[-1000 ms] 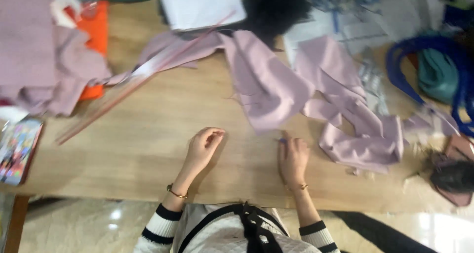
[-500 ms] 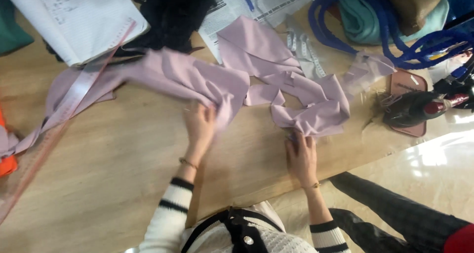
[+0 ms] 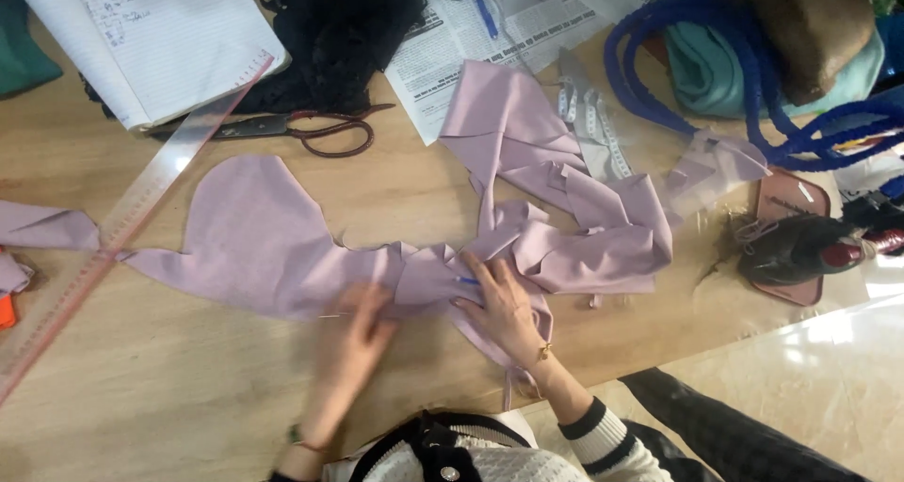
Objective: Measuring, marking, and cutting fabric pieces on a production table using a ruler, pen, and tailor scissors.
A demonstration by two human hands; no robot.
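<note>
hands flat on lilac fabric, wooden table

Both hands press flat on a long, irregularly cut piece of lilac fabric spread across a light wooden table. The left hand is motion-blurred, palm down on the cloth's near edge; the right hand lies just beside it, fingers spread over bunched folds. A clear plastic ruler crosses the fabric's left end. Dark-handled scissors lie beyond, near an open lined notebook and a newspaper sheet.
</note>
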